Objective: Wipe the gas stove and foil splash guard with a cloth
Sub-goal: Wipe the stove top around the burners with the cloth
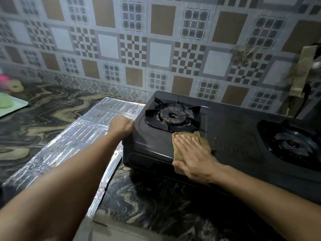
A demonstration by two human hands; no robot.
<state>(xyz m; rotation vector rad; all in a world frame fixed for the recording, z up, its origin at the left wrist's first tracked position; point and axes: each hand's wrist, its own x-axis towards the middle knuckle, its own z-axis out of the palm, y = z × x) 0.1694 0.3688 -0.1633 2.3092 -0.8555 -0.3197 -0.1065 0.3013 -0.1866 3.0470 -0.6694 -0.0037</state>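
A dark two-burner gas stove (231, 129) stands on the marbled counter. My right hand (192, 155) lies flat, fingers spread, pressing a folded tan cloth (202, 139) onto the stove top just in front of the left burner (172, 115). My left hand (121, 126) is closed into a fist at the stove's left edge, resting over the foil; I cannot tell whether it grips anything. The silver foil splash guard (69, 145) lies flat on the counter left of the stove, flecked with small brown spots.
The right burner (293, 145) sits at the far right. A patterned tiled wall (156, 49) rises behind. A pale green tray (12, 106) and pink items (5, 80) are at the far left. Marbled counter (156, 197) lies in front of the stove.
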